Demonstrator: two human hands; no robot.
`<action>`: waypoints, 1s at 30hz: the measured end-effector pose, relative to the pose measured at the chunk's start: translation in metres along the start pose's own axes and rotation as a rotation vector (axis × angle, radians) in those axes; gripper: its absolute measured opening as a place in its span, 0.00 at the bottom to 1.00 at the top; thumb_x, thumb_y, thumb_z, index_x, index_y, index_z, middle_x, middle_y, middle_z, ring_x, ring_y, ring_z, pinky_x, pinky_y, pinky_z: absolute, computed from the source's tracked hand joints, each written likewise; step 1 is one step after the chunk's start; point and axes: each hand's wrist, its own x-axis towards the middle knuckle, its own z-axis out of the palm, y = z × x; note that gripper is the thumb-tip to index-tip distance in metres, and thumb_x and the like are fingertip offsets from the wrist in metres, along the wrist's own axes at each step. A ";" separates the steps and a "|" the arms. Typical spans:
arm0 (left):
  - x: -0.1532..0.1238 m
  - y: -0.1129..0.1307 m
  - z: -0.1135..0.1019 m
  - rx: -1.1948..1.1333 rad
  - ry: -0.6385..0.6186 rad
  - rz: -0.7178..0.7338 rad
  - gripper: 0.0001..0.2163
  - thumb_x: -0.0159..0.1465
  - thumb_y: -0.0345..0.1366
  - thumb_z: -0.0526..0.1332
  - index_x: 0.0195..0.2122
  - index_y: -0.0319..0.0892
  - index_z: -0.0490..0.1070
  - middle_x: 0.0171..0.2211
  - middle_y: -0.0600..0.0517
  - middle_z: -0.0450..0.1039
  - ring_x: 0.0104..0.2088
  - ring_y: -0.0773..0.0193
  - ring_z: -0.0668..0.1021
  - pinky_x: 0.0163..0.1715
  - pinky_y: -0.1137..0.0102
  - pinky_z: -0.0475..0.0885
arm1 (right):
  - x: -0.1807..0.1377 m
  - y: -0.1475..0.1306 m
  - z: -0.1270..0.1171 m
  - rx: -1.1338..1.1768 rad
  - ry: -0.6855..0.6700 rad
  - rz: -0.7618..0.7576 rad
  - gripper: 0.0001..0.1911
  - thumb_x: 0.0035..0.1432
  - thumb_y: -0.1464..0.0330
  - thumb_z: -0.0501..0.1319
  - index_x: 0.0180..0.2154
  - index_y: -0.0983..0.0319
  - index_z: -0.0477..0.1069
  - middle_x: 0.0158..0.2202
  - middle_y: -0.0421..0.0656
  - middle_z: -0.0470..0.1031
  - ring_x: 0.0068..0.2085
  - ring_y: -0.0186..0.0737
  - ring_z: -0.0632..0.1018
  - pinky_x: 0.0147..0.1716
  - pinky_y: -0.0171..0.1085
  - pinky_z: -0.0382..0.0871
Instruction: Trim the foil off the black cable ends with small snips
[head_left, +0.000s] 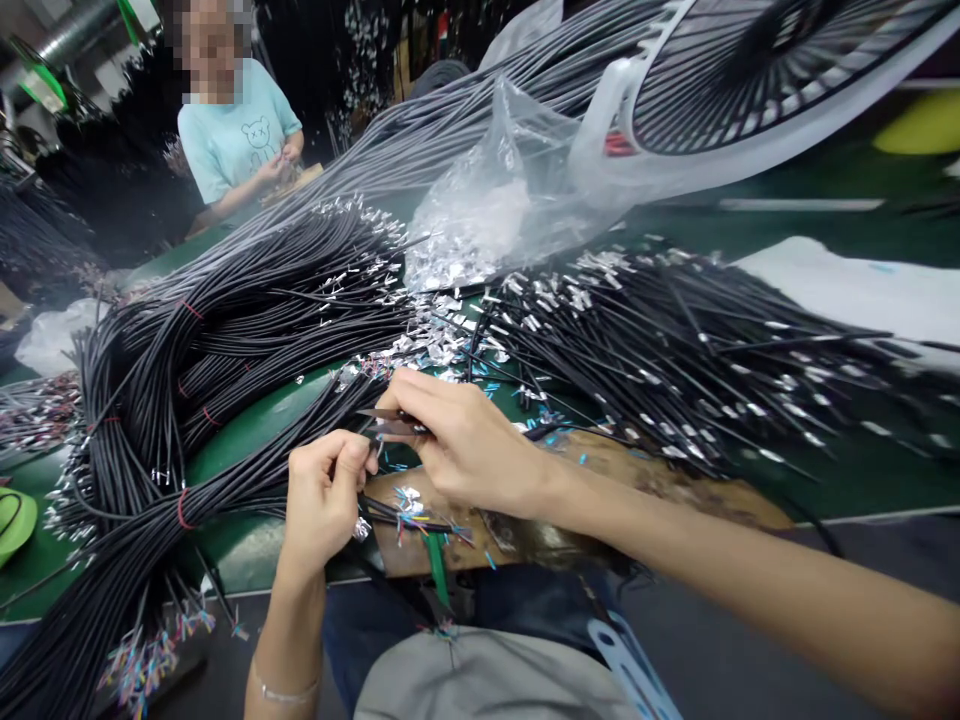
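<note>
My right hand (469, 445) is closed around a small pair of scissors (396, 424), its blades parted and pointing left. Close to the blades, my left hand (322, 495) pinches the thin end of a black cable between thumb and fingers; most of that cable is hidden by the hand. Silver foil (361, 528) shows just under the left hand. Below both hands, stripped cable ends with coloured wires (420, 522) lie on a worn brown board (517, 530). A tied bundle of black cables (247, 470) passes behind my left hand.
More black cables (637, 350) with foil ends spread to the right. Foil scraps (439, 335) and a clear plastic bag (487, 215) lie mid-table. A white fan (697, 140) stands at the upper right. Another person (236, 135) works across the green table (247, 425).
</note>
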 end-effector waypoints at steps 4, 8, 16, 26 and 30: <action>0.001 0.002 0.002 -0.049 0.056 -0.019 0.18 0.65 0.41 0.53 0.20 0.39 0.66 0.17 0.56 0.61 0.19 0.72 0.62 0.19 0.75 0.55 | 0.001 0.000 0.000 0.205 -0.120 0.073 0.06 0.53 0.74 0.52 0.26 0.61 0.57 0.24 0.39 0.60 0.27 0.33 0.62 0.26 0.33 0.59; 0.001 0.001 0.002 -0.108 0.059 -0.060 0.18 0.64 0.45 0.54 0.21 0.39 0.67 0.17 0.56 0.61 0.18 0.72 0.61 0.19 0.75 0.55 | 0.000 0.000 0.001 0.109 -0.185 0.014 0.05 0.52 0.76 0.50 0.27 0.61 0.57 0.25 0.40 0.61 0.27 0.34 0.63 0.26 0.34 0.60; -0.004 0.002 0.000 -0.183 0.056 -0.207 0.21 0.62 0.49 0.55 0.17 0.39 0.61 0.15 0.57 0.55 0.17 0.73 0.57 0.16 0.75 0.51 | -0.006 0.003 -0.006 -0.238 0.343 -0.088 0.08 0.58 0.76 0.51 0.27 0.61 0.59 0.25 0.39 0.61 0.26 0.34 0.64 0.26 0.33 0.59; -0.002 -0.001 0.002 -0.183 0.113 -0.104 0.18 0.62 0.47 0.57 0.21 0.39 0.67 0.15 0.57 0.57 0.16 0.73 0.58 0.15 0.76 0.53 | -0.002 -0.003 -0.002 0.143 0.032 0.088 0.09 0.54 0.73 0.59 0.22 0.63 0.64 0.20 0.35 0.60 0.21 0.27 0.60 0.20 0.29 0.55; -0.001 -0.003 0.005 -0.196 0.170 -0.094 0.18 0.61 0.48 0.57 0.22 0.39 0.68 0.15 0.57 0.59 0.16 0.73 0.59 0.15 0.76 0.54 | -0.006 -0.001 -0.001 -0.091 0.082 -0.164 0.08 0.55 0.75 0.55 0.25 0.65 0.69 0.24 0.41 0.68 0.25 0.31 0.67 0.24 0.31 0.61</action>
